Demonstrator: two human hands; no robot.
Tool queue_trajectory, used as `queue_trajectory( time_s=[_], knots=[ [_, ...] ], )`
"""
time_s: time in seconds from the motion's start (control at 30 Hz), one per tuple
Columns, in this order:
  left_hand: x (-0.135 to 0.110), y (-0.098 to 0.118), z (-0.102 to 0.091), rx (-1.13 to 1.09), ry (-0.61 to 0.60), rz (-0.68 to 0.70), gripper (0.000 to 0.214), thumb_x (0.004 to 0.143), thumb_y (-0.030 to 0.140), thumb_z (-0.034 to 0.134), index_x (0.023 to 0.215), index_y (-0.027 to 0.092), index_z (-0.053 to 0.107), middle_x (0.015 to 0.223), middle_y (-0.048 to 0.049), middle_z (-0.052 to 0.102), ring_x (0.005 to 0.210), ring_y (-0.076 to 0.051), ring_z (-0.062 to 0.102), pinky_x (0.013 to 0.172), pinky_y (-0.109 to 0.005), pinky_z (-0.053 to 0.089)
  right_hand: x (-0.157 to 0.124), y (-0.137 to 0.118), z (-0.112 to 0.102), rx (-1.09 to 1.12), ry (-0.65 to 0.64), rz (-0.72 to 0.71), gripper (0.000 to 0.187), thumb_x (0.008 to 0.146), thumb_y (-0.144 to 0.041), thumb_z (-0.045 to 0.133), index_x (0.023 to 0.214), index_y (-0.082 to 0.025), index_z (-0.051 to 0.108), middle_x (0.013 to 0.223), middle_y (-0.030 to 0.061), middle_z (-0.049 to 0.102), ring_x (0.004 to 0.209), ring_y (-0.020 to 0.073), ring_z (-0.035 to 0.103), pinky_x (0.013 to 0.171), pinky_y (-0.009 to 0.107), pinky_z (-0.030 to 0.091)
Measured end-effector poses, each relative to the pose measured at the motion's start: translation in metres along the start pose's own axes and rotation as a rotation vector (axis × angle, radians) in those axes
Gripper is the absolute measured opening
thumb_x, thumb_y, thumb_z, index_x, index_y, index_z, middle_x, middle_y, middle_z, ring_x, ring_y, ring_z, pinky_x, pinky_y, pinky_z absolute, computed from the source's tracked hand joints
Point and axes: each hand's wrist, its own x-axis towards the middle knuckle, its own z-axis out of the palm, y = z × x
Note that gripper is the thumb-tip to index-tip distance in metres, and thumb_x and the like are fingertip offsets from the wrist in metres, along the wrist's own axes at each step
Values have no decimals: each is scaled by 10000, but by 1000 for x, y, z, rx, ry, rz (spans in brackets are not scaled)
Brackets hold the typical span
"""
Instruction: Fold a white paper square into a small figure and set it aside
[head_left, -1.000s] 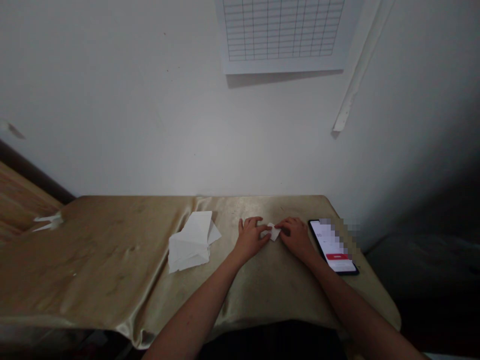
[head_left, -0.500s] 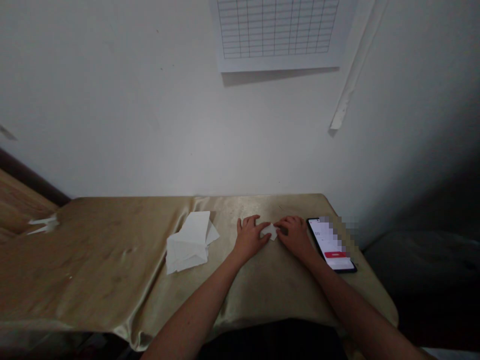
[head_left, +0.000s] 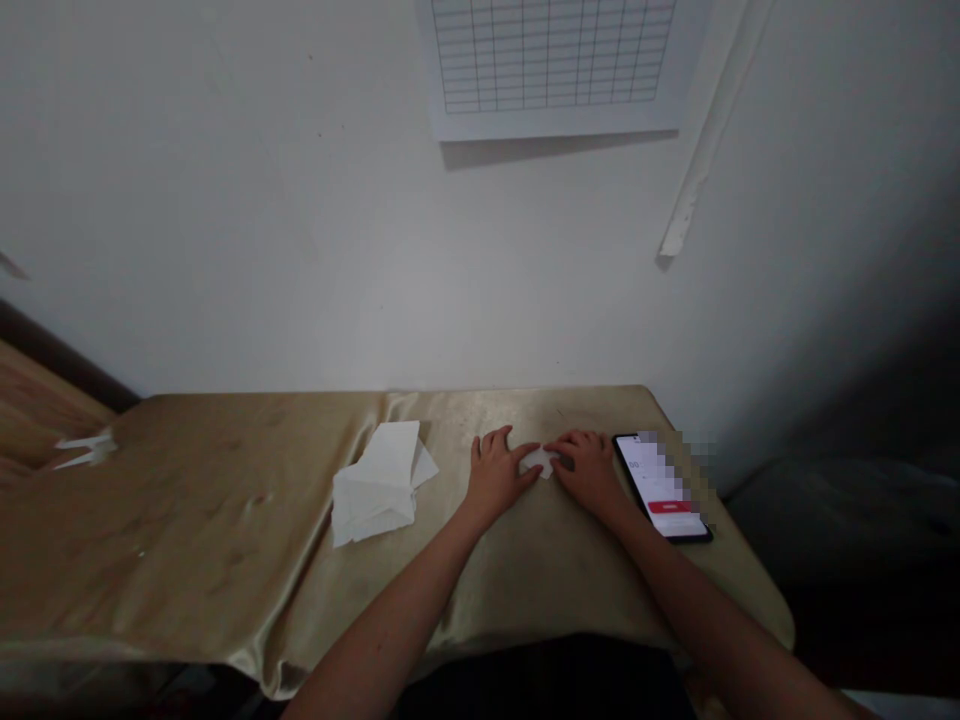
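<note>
A small folded white paper (head_left: 538,461) lies flat on the gold-coloured tablecloth (head_left: 225,520). My left hand (head_left: 496,470) rests on the cloth with its fingers stretched out, its fingertips pressing the paper's left edge. My right hand (head_left: 589,467) lies flat too, fingers pressing the paper from the right. Much of the paper is hidden under the fingers.
A loose stack of white paper sheets (head_left: 379,482) lies to the left of my hands. A phone (head_left: 663,487) with a lit screen lies to the right, near the table's right edge. Scraps of white paper (head_left: 86,449) sit far left. A grid chart (head_left: 553,55) hangs on the wall.
Both hands have pressed the small paper flatter, and less of it shows between the fingers. The view has shifted slightly.
</note>
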Motion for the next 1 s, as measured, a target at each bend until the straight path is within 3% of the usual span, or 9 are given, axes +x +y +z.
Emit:
queue_trajectory(
  time_s=[0.63,1.0],
  knots=[
    [1,-2,-5,0,32,21,428,838,518,706,1259,456,659,1548,-4,421,1350,-349,406,1155,-564,278,-3,-5,-1,-80,-5,-43,336,897,-322,604,1216,-374,696,1138,82,627,1097,298,503,1066,604,255],
    [-3,2,-16,22,45,46,306,821,456,753,1114,370,732,1532,3,425,1331,-320,427,1157,-554,279,-2,-7,-3,-107,-14,-23,320,879,-358,641,1191,-358,710,1123,95,618,1109,319,515,1092,655,200]
  ],
)
